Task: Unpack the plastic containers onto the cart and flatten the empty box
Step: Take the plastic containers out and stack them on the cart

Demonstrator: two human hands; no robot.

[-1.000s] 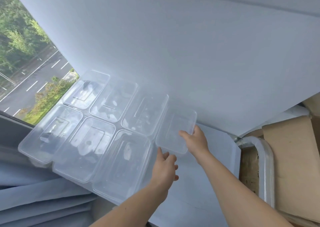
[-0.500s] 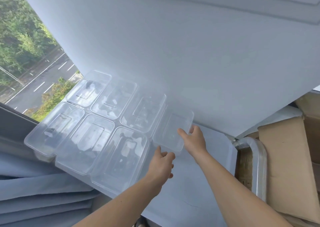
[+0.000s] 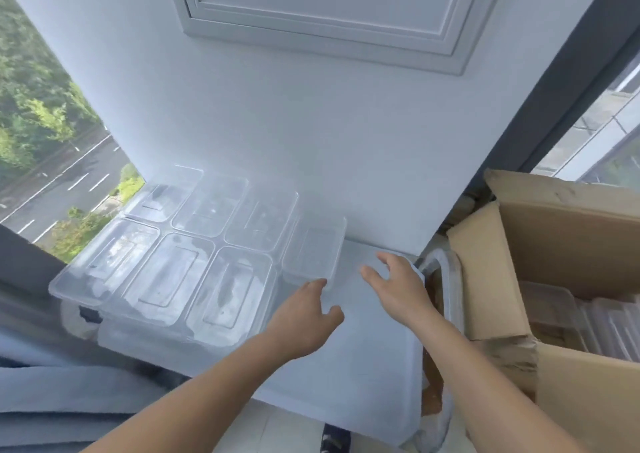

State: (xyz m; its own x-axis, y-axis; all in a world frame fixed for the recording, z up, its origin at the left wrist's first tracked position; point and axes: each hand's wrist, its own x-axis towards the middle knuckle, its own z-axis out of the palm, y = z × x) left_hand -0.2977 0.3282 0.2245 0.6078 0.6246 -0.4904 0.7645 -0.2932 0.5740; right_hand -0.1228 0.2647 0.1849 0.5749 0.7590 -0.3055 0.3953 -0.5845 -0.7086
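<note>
Containers look light, thin, slippery; we'd grip their rims. Our left hand touches one with relaxed fingers; our right hand spreads empty.

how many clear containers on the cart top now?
7: back row three, front row three, one at right end. Nested ones may be hidden.

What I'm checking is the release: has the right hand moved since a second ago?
Yes. The right hand has left the rightmost container and shifted right, toward the cart handle, fingers open.
</note>
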